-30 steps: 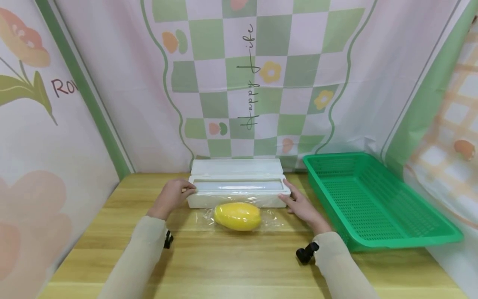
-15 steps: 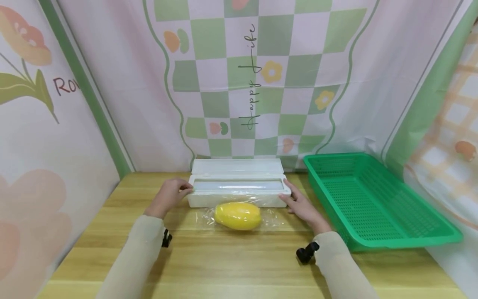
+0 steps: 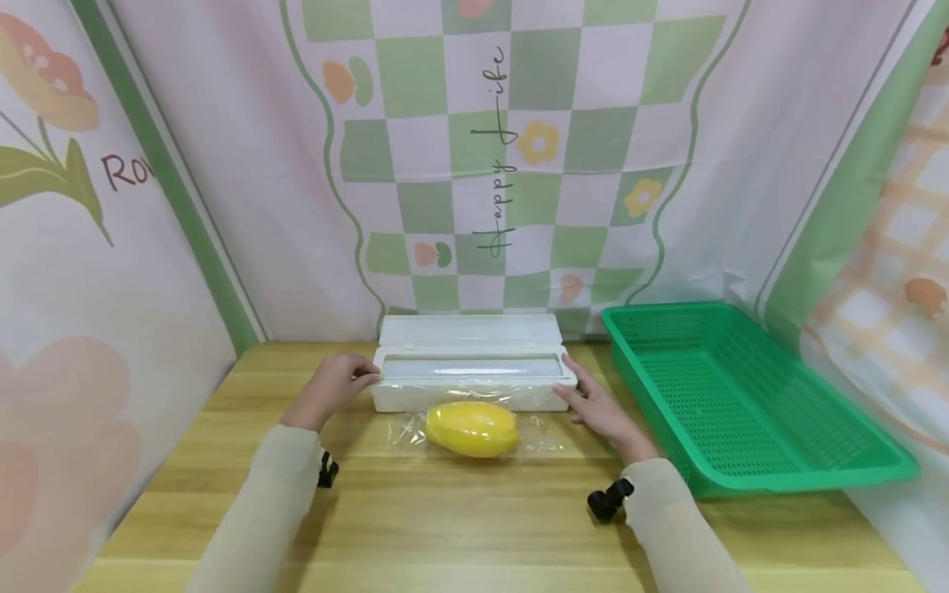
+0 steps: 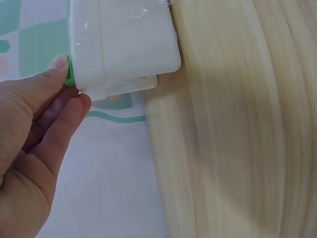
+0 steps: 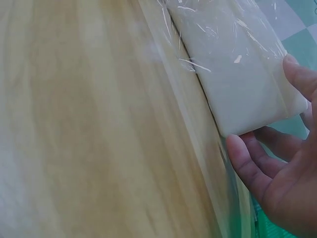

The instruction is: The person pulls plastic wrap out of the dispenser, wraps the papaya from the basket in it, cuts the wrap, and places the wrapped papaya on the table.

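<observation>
A white cling film dispenser box (image 3: 400,399) stands at the back of the table, its lid (image 3: 470,331) raised behind it and a film roll showing inside. Clear cling film (image 3: 541,435) runs over its front face and onto a yellow oval fruit (image 3: 472,429) lying just before it. At the box's left end my left hand (image 3: 337,385) pinches a small green slide cutter (image 4: 70,72) between thumb and fingers. My right hand (image 3: 599,409) holds the right end, thumb at the top front edge and fingers around the end wall, as the right wrist view shows.
A green plastic basket (image 3: 715,478) stands to the right on the wooden table (image 3: 474,527), close to my right forearm. Printed curtains (image 3: 415,148) rise right behind the box and along both sides.
My left hand has slid slightly left along the top of the box to its left end. The right hand, the box and the fruit keep their places.
</observation>
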Demonstrator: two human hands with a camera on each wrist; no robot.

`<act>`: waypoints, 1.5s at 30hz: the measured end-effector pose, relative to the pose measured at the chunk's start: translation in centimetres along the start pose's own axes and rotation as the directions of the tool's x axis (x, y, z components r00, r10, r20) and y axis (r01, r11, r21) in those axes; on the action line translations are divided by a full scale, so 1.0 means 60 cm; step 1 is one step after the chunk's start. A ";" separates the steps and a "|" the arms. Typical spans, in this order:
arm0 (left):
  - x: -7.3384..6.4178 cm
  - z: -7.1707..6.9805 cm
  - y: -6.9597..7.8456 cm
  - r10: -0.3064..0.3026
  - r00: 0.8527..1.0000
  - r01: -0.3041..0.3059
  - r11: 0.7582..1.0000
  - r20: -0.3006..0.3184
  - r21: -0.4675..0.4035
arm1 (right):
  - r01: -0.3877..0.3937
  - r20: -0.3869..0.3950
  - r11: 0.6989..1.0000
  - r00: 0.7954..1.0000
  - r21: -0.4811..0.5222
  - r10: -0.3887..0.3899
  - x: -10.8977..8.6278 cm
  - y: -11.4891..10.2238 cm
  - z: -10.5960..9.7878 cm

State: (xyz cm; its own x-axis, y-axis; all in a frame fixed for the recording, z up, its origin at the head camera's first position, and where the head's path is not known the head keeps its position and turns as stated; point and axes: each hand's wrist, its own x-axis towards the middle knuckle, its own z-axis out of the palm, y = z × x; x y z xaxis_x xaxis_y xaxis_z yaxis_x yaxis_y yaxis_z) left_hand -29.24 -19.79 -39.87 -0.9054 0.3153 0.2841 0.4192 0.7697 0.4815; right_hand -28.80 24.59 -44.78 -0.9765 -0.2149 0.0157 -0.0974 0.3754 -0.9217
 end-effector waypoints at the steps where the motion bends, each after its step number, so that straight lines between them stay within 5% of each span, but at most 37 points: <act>1: 0.000 0.000 0.000 -0.011 1.000 0.011 1.000 0.003 0.004 | 0.000 0.000 1.000 1.000 0.002 0.000 -0.002 -0.006 0.000; 14: -0.015 -0.002 0.012 -0.091 0.994 0.093 0.995 0.055 -0.033 | -0.047 0.035 0.999 0.998 0.023 0.046 -0.003 -0.013 0.001; 19: -0.024 0.007 0.034 -0.043 0.999 0.042 0.999 0.027 0.030 | -0.064 -0.081 0.998 0.995 -0.028 0.062 -0.013 -0.022 0.009; 23: -0.026 0.025 0.057 0.069 0.997 -0.067 0.997 -0.040 0.049 | 0.042 -0.238 0.980 0.967 -0.195 -0.089 -0.022 -0.033 0.021; 28: -0.032 0.054 0.094 0.190 0.980 -0.190 0.982 -0.060 0.004 | 0.279 -0.245 0.867 0.883 -0.412 -0.400 -0.044 -0.059 0.048; 34: -0.048 0.092 0.124 0.363 0.931 -0.362 0.931 -0.033 0.037 | 0.556 0.000 0.617 0.743 -0.557 -0.669 -0.069 -0.087 0.098; 36: -0.052 0.100 0.129 0.377 0.925 -0.374 0.926 -0.041 0.052 | 0.587 0.055 0.565 0.720 -0.580 -0.691 -0.075 -0.091 0.111; 39: -0.057 0.108 0.135 0.359 0.933 -0.356 0.933 -0.038 0.054 | 0.574 0.095 0.546 0.737 -0.610 -0.669 -0.081 -0.092 0.127; 45: -0.064 0.123 0.141 0.321 0.946 -0.319 0.946 -0.036 0.054 | 0.454 0.108 0.637 0.857 -0.623 -0.504 -0.084 -0.093 0.145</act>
State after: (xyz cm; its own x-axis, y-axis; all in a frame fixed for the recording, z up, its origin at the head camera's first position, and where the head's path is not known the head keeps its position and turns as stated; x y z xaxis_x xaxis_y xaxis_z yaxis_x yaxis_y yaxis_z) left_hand -22.70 -10.43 -42.99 -0.7200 0.5253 0.4536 0.6817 0.6580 0.3200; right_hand -21.68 15.72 -43.09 -0.7666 -0.4709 0.4365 -0.6249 0.7036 -0.3384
